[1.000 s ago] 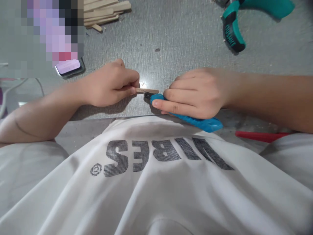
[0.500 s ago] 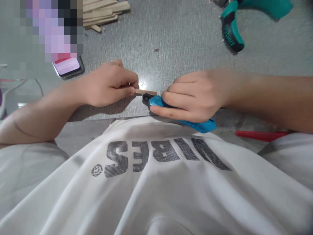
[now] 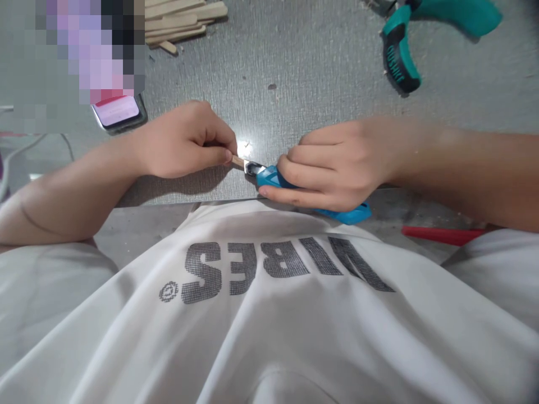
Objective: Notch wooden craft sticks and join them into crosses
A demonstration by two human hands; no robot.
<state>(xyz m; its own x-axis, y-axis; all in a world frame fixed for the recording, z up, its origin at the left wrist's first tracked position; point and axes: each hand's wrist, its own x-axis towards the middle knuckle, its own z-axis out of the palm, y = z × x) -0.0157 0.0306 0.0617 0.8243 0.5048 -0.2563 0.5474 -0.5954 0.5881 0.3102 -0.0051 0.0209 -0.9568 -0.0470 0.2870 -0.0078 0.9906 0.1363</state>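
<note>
My left hand [image 3: 191, 140] pinches a small wooden craft stick [image 3: 238, 161] between thumb and fingers, just above the grey table. Only a short bit of the stick shows past my thumb. My right hand [image 3: 337, 163] wraps round a blue utility knife [image 3: 269, 176], whose back end sticks out below the palm. Its dark and shiny metal tip meets the exposed end of the stick, between the two hands. The exact line of contact is too small to make out.
Several wooden craft sticks [image 3: 181, 23] lie in a pile at the back left. A phone [image 3: 118, 112] sits beside my left wrist. Green-and-black-handled pliers [image 3: 402, 56] rest at the back right. A red object [image 3: 442, 234] lies under my right forearm, by the table's front edge [image 3: 168, 203].
The knife tip, which was below the stick with the stick's end reaching past it, now overlaps that end. Less of the stick shows. Both hands have stayed almost in place.
</note>
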